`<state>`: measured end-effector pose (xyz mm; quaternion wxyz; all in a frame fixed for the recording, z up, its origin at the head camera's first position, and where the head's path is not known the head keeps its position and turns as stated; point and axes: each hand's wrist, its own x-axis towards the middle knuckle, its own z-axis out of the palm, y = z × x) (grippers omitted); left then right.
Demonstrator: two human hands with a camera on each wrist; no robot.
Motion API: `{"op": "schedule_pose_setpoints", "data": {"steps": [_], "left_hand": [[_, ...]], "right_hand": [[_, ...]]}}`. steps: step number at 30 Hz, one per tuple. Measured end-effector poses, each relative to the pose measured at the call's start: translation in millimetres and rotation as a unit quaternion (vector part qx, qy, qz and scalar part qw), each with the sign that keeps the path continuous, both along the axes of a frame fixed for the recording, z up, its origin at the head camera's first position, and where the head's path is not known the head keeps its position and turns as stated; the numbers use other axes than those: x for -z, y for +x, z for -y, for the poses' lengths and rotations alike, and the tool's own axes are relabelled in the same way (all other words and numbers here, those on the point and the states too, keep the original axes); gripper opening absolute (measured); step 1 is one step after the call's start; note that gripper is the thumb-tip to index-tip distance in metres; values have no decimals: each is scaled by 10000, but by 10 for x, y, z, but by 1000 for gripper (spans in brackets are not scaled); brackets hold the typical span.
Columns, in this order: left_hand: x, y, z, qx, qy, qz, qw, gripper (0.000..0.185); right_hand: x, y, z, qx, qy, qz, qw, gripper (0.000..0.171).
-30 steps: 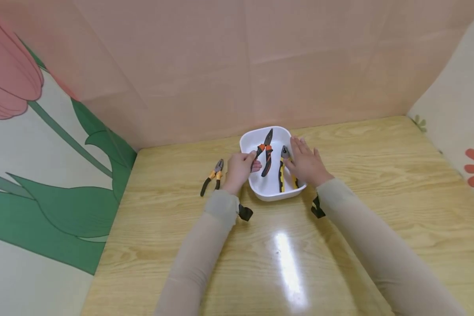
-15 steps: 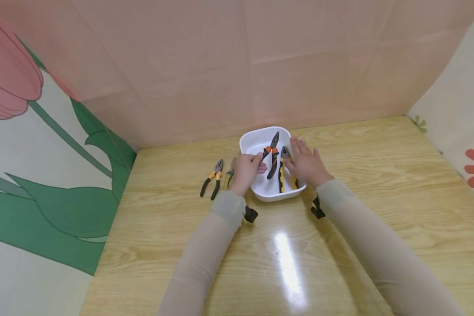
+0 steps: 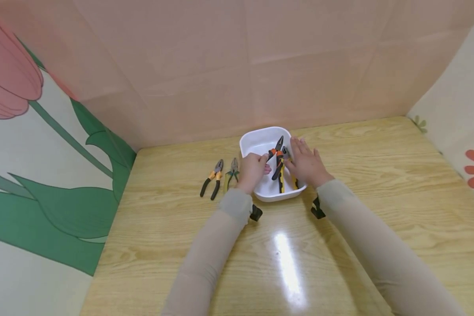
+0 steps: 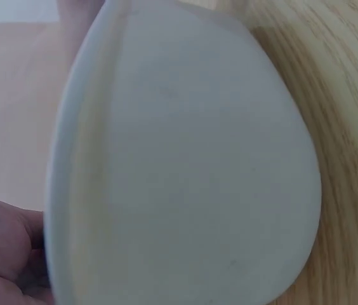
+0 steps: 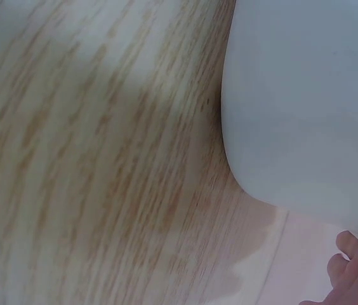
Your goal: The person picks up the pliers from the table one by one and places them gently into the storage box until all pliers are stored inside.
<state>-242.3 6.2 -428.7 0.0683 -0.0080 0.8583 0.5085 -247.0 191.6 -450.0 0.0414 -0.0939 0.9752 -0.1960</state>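
In the head view my left hand [image 3: 254,171] pinches one handle of long-nose pliers [image 3: 279,151] with black jaws and orange-and-black grips. They lie slanted over the white plastic tub [image 3: 262,136], jaws pointing up and right. My right hand [image 3: 309,164] rests along the tub's right rim, fingers straight, thumb over the inside. Partly under it, yellow-and-black-handled pliers [image 3: 281,177] lie in the tub, their other handle mostly hidden. The left wrist view shows the tub's wall [image 4: 198,152] close up, with part of the left hand [image 4: 4,254] beyond the rim.
Left of the tub on the wooden table [image 3: 150,228] lie orange-and-black combination pliers [image 3: 212,180] and green-and-yellow-handled pliers [image 3: 232,172], both with handles spread. A pink-covered wall [image 3: 205,79] stands right behind the tub; a flower-printed panel [image 3: 63,210] borders the left side.
My left hand has moved right with the long-nose pliers, bringing them over the yellow-handled pair. The green-and-yellow pliers on the table have come into view. My right hand has stayed put.
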Motion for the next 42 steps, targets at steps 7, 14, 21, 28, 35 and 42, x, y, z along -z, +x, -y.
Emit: {"op": "schedule_pose_setpoints", "data": {"steps": [7,14,21,28,35,42], "left_hand": [[20,9,-62,62,-595,-190,9980,38],[45,9,-93,85,-1034,-279,9942,40],[61,-1,-134,87,-1346,-147,9907,42],[86,-8,-158,91,-1623,-338,9861,43],[147,-1,-173,109,-1631,-477,9854,43],[161,-5,-206,104,-1527,-185,9881,40]], "right_hand": [[-3,-2,-1,26,35,78,10000,77],[19,-5,-7,38,87,47,9999,78],[-15,15,-20,20,90,104,9999,78],[-27,17,-21,2,86,67,9999,76],[10,15,-7,-45,74,22,10000,75],[-10,11,-1,-62,55,43,10000,75]]}}
